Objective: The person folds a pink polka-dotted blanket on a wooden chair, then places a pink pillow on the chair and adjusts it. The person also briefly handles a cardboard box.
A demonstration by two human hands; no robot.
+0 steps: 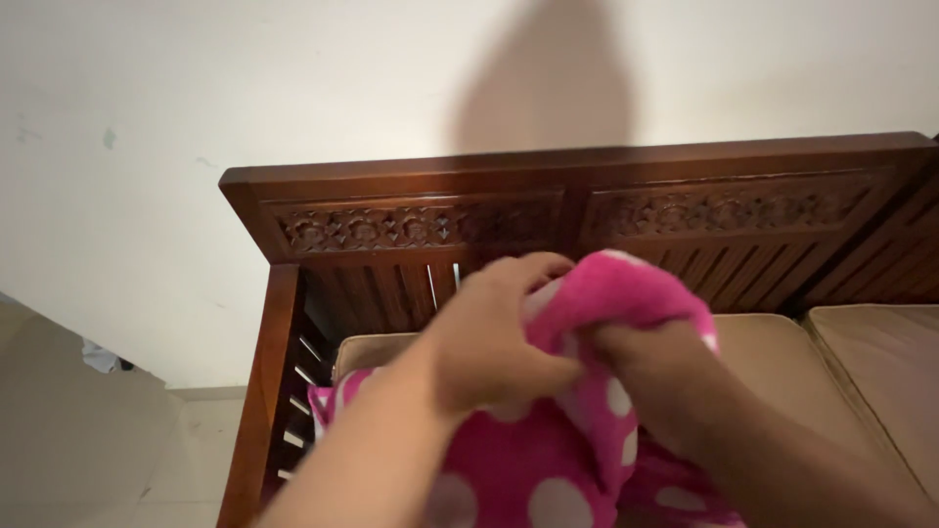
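We are in a home, most likely a living room. What tells us so is the dark reddish-brown wooden sofa with a carved floral band along its backrest and slatted sides (421, 230), the kind of furniture found in a family sitting room. On the sofa lie flat beige fabric seat cushions (861, 362), one beside the other. Directly behind the sofa rises a plain cream-painted plaster wall (196, 88), scuffed in a few spots. Below and to the left of the sofa's armrest we see a pale tiled floor (196, 450). A soft pink towel with white polka dots (548, 469) lies over the sofa's seat, an ordinary household textile.
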